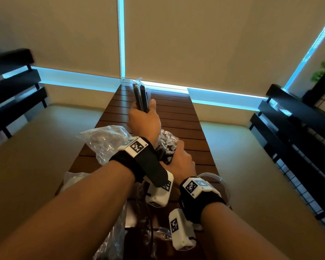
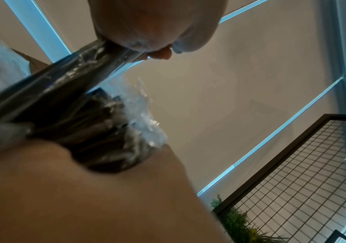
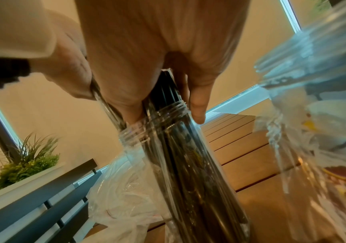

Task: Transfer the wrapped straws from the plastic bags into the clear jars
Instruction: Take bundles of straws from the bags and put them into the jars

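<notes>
- While the head view looks down the slatted wooden counter (image 1: 178, 117), the left hand (image 1: 144, 121) reaches far across the right forearm, fingers curled round a few black wrapped straws (image 1: 141, 97) whose free ends point up and away.
- The left wrist view adds the lower part of that bundle (image 2: 63, 82), shiny in its film and running down toward a packed mass of straw tops (image 2: 105, 131).
- Only the right wrist view shows the clear jar (image 3: 180, 148), its threaded neck full of dark straws.
- There the right hand (image 3: 157, 57) wraps the straws just above the rim, with one fingertip against the jar's neck.
- From the head, this hand (image 1: 180, 158) hides the jar.
- A crumpled plastic bag (image 1: 105, 141) lies on the counter's left; a second jar (image 3: 313, 57) stands blurred to the right.
</notes>
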